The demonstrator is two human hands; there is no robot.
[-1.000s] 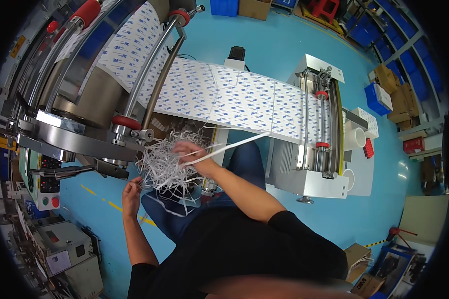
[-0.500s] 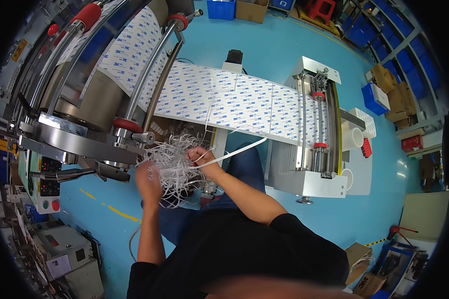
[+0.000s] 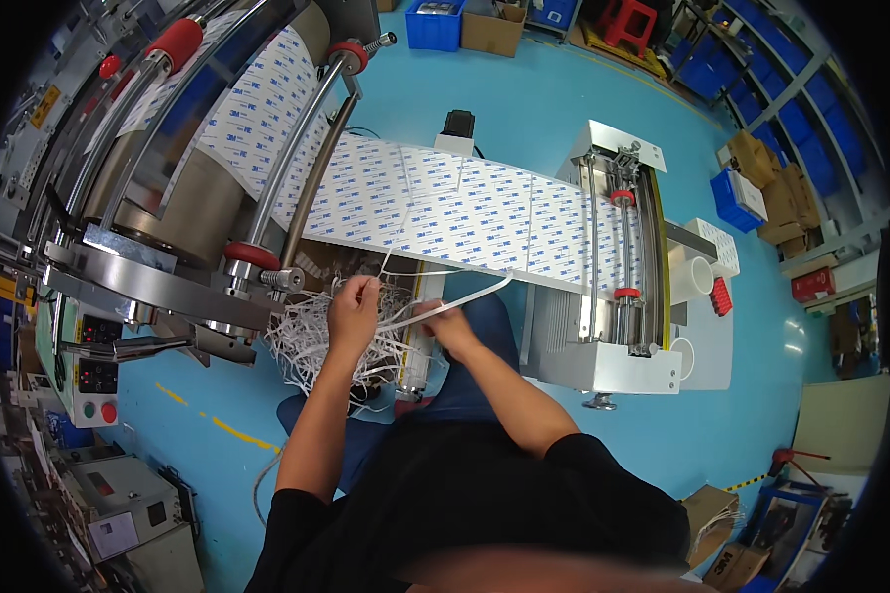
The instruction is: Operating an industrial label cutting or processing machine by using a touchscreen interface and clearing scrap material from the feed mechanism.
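Note:
A wide white sheet printed in blue (image 3: 465, 212) runs across from the roller machine on the left to the one on the right. Below its near edge lies a tangled heap of thin white strips (image 3: 311, 341). My left hand (image 3: 352, 314) is above the heap, its fingertips pinched at a narrow strip hanging from the sheet's edge. To its right, my right hand (image 3: 447, 326) has curled fingers on a white strip (image 3: 477, 296) that slants from the sheet's near edge toward the heap. Part of the heap is hidden behind my left hand and forearm.
Steel rollers with red collars (image 3: 252, 250) stand close on the left. The right-hand machine (image 3: 608, 346) has a metal housing and a knob below. A black-topped device (image 3: 458, 125) sits behind the sheet. Blue bins (image 3: 435, 25) and cardboard boxes are farther off.
My left hand has risen from the heap's left side and moved right, to the strip under the sheet. My right hand has shifted right, away from the heap.

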